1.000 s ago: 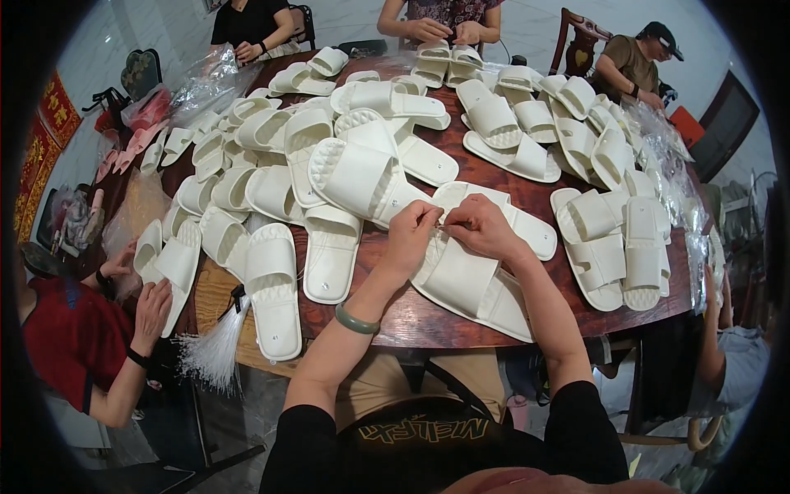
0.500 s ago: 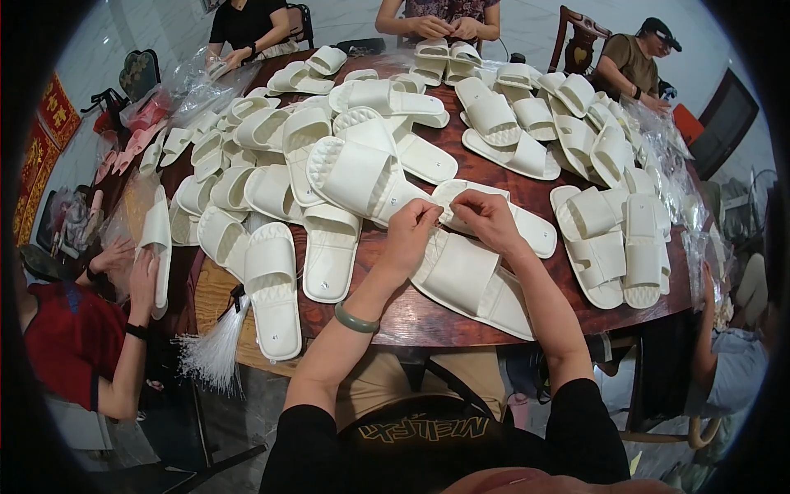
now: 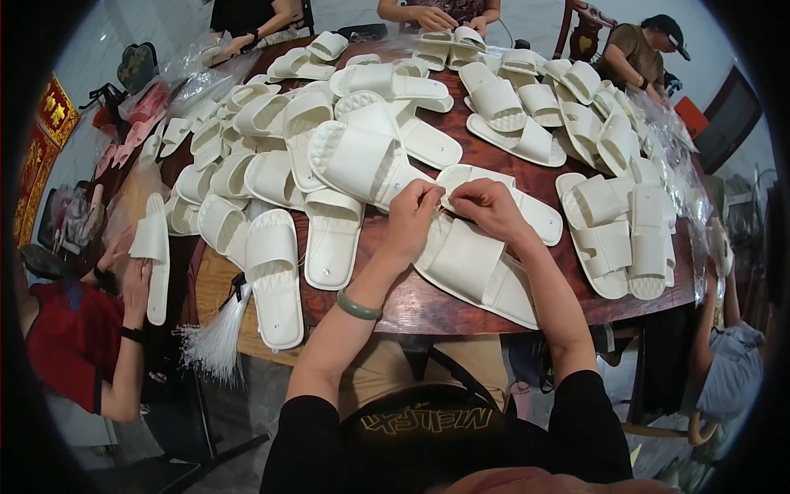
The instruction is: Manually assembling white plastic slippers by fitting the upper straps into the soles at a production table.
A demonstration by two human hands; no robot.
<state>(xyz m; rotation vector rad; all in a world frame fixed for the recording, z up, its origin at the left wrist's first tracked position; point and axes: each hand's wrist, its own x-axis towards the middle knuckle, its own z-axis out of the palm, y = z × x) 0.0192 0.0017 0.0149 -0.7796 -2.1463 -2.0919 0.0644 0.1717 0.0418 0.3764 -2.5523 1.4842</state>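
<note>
At a round wooden table (image 3: 428,309) heaped with white slide sandals (image 3: 362,156), a worker's left hand (image 3: 409,216) and right hand (image 3: 487,207) meet over one white slipper (image 3: 473,263) lying at the near edge, steadying it for close work. Both hands' fingers pinch shut on its upper end, wrists bent inward, forearms angled up from the lap.

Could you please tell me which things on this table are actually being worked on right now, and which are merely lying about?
In hand:
- left hand and right hand, fingertips pinched together at the white slipper below them
- second slipper under it

Lying about:
- heap of white slippers
- clear plastic bags
- white tassel bundle
- round wooden table
</note>
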